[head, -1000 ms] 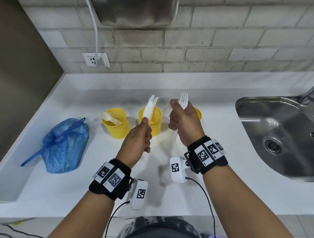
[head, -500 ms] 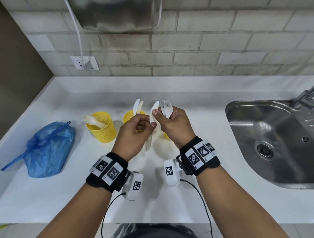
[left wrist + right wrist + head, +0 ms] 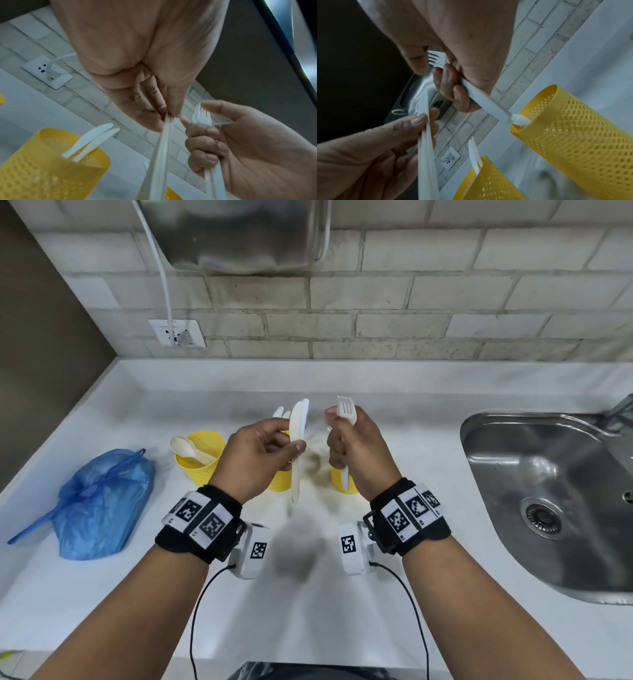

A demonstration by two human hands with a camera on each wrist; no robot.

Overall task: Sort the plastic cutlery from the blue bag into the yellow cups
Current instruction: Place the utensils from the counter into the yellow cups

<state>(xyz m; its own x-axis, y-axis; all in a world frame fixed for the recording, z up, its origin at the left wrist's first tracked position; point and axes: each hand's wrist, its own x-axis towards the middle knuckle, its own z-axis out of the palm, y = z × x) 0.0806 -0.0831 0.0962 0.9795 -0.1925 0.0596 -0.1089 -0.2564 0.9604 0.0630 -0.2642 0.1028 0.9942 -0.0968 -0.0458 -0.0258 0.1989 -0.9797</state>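
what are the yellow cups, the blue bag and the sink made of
The yellow cups look like matte moulded plastic: the walls are an even perforated mesh in one solid colour. The blue bag looks like thin plastic film, translucent, crinkled and slightly glossy, with its neck knotted. The sink appears to be brushed stainless steel, grey with soft mirror-like reflections and a metal drain strainer.

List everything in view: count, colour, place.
yellow cups: 3, yellow mesh, in a row on the counter
spoon: 1, cream, in the left cup
knives in cup: 2, white, in the middle cup
fork in cup: 1, white, in the right cup
blue bag: 1, blue, counter far left
sink: 1, steel, right
wall socket: 1, white, on the tiles
left hand: pinches white knives
right hand: grips white fork
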